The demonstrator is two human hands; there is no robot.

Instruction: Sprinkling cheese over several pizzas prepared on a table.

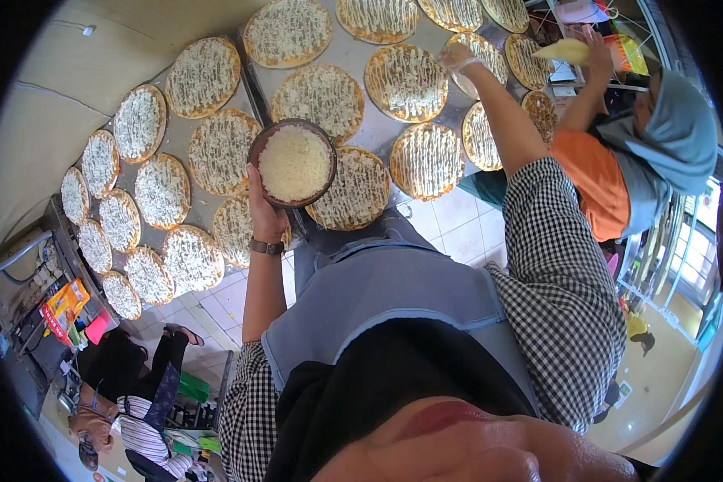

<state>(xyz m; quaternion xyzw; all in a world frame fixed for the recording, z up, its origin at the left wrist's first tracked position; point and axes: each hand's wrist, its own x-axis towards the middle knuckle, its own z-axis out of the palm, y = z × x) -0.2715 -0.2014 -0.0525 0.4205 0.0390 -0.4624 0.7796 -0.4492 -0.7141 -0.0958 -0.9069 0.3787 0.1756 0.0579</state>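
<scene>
My left hand (267,211) holds a dark round bowl (331,175) from its near left side. Grated cheese (295,162), pale and heaped, fills it. Below the bowl lies a pizza (352,193) with white sauce stripes and cheese shreds. At the far right of the table, my right hand (459,58), in a clear plastic glove, is over the left edge of another striped pizza (485,54). Whether its fingers hold any cheese is too small to see. A striped pizza (406,84) with browned edges lies just left of that hand.
Pizzas thick with shreds (202,78) cover the left metal table (178,135). On the right, a co-worker (602,175) in an orange sleeve holds a pale yellow piping bag (566,52) over striped pizzas. Another person (138,416) is at lower left, near an orange packet (66,307).
</scene>
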